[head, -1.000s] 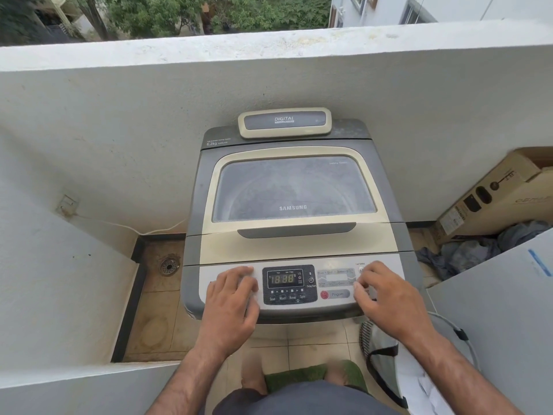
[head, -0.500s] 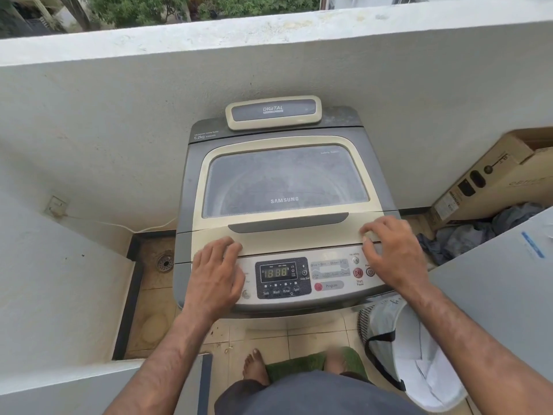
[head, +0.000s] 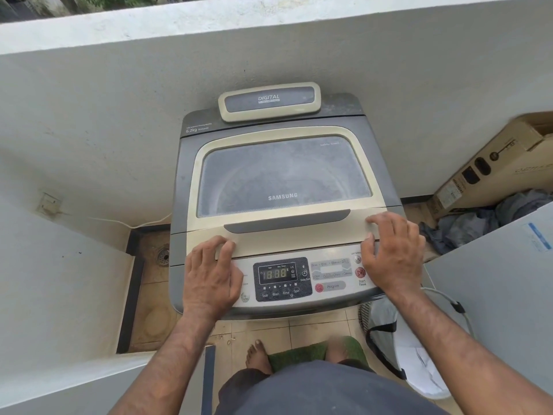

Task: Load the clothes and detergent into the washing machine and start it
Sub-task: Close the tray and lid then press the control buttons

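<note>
At the far left a wall socket (head: 48,202) sits low on the white wall, its cable trailing along the floor edge toward the washing machine (head: 179,187), with a round floor drain (head: 163,257) just beside the machine's left flank. My left hand (head: 209,280) lies palm down on the left end of the control panel (head: 329,269), fingers loosely spread and holding nothing, fingertips touching the front edge of the closed lid (head: 284,235). The lid's dusty window shows the drum below; I cannot tell what is inside. The display between my hands reads 18:88. My right hand (head: 392,253) rests on the lid's front right corner, fingers curled over its edge, thumb down at the seam, gripping nothing else. Below it, on the tiled floor, stands a laundry basket (head: 386,330) with white cloth in it. Farther right, a cardboard box (head: 508,163) leans at the wall above a heap of grey-blue clothes (head: 478,223).
</note>
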A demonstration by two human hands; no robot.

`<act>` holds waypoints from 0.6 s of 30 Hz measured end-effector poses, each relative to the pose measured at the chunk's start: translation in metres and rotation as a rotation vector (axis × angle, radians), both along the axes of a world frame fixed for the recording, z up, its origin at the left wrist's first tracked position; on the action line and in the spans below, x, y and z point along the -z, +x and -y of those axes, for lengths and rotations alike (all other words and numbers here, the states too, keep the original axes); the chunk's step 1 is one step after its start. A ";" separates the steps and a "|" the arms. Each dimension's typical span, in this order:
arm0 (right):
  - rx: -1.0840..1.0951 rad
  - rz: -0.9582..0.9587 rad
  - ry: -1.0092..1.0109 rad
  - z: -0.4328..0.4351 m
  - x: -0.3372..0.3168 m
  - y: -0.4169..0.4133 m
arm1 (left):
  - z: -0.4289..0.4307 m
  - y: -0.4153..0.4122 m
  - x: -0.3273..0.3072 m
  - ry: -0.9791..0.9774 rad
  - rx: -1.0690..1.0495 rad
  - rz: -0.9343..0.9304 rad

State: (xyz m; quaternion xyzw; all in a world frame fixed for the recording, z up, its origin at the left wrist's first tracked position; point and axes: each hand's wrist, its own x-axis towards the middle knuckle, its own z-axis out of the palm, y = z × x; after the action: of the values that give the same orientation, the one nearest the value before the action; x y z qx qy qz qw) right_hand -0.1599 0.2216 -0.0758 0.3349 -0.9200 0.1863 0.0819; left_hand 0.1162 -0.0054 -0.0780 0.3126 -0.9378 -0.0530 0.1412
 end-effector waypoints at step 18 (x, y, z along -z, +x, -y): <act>-0.003 -0.017 0.005 0.002 -0.005 0.002 | 0.000 -0.001 -0.005 -0.027 -0.012 0.062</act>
State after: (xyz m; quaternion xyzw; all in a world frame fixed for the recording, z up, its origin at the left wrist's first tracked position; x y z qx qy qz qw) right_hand -0.1578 0.2196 -0.0709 0.3381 -0.9193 0.1813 0.0883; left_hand 0.1148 -0.0058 -0.0733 0.3178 -0.9405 -0.0297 0.1168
